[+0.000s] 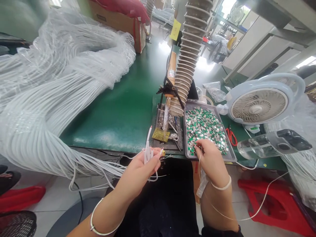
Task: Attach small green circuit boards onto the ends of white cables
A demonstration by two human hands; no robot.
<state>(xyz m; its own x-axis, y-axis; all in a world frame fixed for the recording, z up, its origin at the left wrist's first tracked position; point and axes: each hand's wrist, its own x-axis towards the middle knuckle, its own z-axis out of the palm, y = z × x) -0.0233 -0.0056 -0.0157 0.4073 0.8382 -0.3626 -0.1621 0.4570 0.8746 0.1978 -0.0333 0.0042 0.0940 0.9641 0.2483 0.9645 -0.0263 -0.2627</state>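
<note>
The left hand (138, 172) curls closed around white wires (148, 154), while the right hand (212, 161) pinches a thin wire (199, 164) just over a tray (223, 130) of green chips (204, 128)

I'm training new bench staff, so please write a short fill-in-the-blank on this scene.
The left hand holds a bunch of white ____. The right hand is at a metal tray of small ____-and-silver pieces. A soldering iron stands to the ____ of the tray. Right of the tray stands a white ____.

Missing words: cables, green, left, fan.
</note>
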